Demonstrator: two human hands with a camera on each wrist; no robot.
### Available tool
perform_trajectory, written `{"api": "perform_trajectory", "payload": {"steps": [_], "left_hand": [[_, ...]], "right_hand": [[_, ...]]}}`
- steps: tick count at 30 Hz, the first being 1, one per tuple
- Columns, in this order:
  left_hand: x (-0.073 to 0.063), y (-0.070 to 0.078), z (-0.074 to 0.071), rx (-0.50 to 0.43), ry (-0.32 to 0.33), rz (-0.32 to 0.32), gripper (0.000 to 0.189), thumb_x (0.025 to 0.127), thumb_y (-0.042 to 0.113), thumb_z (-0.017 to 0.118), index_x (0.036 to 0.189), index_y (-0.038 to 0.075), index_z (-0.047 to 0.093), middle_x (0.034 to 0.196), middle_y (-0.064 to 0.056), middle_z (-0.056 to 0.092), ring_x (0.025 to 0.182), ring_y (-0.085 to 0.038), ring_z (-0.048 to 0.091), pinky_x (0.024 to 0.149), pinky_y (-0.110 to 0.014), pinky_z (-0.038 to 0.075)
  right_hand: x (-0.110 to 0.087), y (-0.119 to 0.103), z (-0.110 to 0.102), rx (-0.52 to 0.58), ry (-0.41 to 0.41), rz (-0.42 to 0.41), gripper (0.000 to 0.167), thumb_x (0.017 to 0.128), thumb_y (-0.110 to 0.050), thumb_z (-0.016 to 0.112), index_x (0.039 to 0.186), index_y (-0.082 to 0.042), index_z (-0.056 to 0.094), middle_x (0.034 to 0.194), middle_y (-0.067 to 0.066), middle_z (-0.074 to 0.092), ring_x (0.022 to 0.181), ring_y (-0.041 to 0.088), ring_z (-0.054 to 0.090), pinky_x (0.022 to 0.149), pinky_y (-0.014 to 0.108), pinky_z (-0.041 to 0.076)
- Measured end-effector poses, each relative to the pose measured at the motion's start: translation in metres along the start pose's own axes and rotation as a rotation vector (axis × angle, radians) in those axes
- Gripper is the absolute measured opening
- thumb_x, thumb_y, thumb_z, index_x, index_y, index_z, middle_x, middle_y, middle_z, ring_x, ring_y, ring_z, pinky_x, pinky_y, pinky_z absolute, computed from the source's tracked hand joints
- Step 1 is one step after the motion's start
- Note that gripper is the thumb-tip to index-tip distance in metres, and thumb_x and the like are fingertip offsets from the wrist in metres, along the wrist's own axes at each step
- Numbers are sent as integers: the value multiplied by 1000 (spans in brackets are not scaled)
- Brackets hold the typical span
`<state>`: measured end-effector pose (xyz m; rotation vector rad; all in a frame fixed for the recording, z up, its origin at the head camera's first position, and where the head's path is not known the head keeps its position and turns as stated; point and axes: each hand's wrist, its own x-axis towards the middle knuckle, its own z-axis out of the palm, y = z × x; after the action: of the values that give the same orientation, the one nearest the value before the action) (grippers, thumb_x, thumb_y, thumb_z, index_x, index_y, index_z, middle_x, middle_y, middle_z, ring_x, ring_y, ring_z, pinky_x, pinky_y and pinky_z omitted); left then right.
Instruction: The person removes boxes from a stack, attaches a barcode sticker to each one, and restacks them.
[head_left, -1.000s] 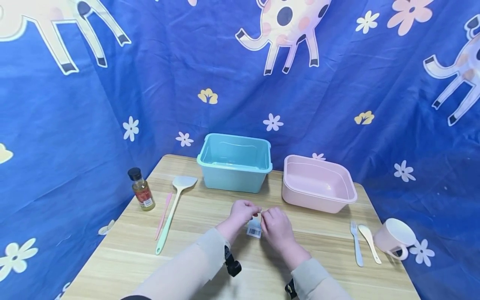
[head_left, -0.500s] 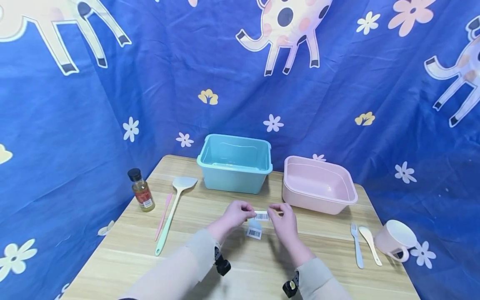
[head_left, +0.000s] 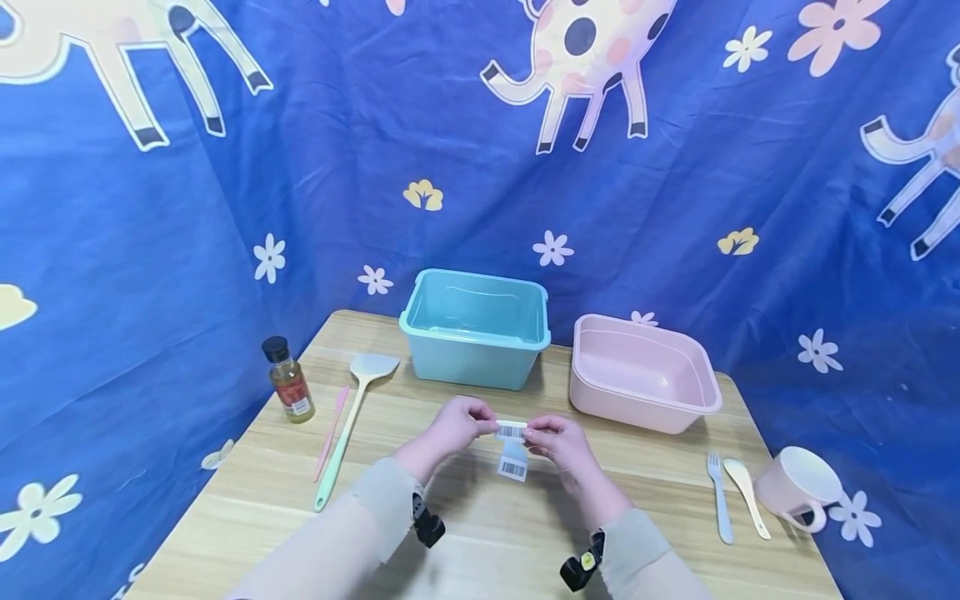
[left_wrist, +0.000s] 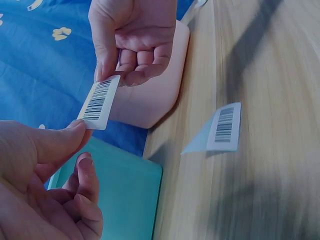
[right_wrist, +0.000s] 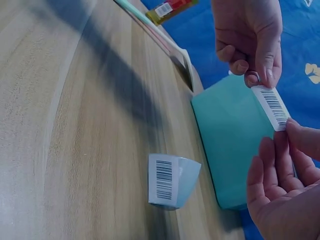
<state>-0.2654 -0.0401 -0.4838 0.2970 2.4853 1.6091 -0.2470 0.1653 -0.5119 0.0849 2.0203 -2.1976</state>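
Observation:
A small white barcode label (left_wrist: 100,102) is stretched between both hands above the table. My left hand (head_left: 459,427) pinches one end of it between thumb and forefinger. At the opposite end, my right hand (head_left: 562,446) pinches it the same way, its other fingers curled loosely in the left wrist view. Below lies a second barcode label (right_wrist: 164,180) on a pale blue backing piece (right_wrist: 188,181), which curls up from the wood. In the head view that lower label (head_left: 513,468) shows just under the held one.
Behind the hands stand a teal bin (head_left: 472,358) and a pink basin (head_left: 637,400). On the left are a bottle (head_left: 292,387), a pink knife (head_left: 332,433) and a turner (head_left: 345,442). A blue fork (head_left: 720,500), a white spoon (head_left: 748,496) and a mug (head_left: 795,483) sit right.
My hands have drawn apart from close together, and the barcode label now shows stretched between them. Both hands then shifted slightly left. The lower label stays on the table.

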Motion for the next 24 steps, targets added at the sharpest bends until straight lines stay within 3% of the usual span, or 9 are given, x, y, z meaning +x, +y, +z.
{"api": "perform_trajectory", "payload": {"steps": [9, 11, 15, 20, 24], "left_hand": [[-1, -10, -11, 17, 90, 19, 10, 82, 7, 78, 78, 5, 69, 75, 0, 63, 70, -16, 56, 62, -30, 48], [3, -14, -13, 11, 132, 15, 12, 81, 7, 79, 76, 6, 68, 72, 1, 61, 68, -15, 55, 61, -30, 46], [13, -26, -19, -2, 229, 17, 13, 79, 4, 79, 74, 5, 68, 71, 1, 61, 67, -15, 54, 62, -31, 46], [27, -41, -25, -27, 333, -38, 11, 82, 6, 77, 76, 5, 68, 74, -1, 63, 70, -17, 55, 66, -33, 46], [38, -47, -25, -38, 392, -82, 11, 84, 9, 77, 77, 6, 68, 76, -2, 63, 71, -19, 56, 67, -34, 47]], "right_hand": [[13, 0, 23, -147, 63, -57, 11, 85, -1, 74, 92, 4, 67, 82, 8, 69, 77, 19, 66, 74, 34, 55], [19, -1, 31, -171, 87, -77, 7, 84, -1, 74, 88, -1, 68, 79, 7, 68, 74, 17, 64, 71, 31, 54], [33, -9, 50, -225, 132, -111, 6, 84, 1, 74, 85, 1, 68, 74, 6, 65, 68, 15, 60, 65, 27, 50], [58, -1, 73, -320, 238, -145, 6, 83, -1, 75, 83, -1, 69, 72, 3, 62, 66, 14, 55, 59, 25, 47], [71, 5, 87, -271, 324, -141, 6, 83, 1, 75, 83, -1, 69, 76, 5, 63, 68, 15, 56, 60, 25, 47]]}}
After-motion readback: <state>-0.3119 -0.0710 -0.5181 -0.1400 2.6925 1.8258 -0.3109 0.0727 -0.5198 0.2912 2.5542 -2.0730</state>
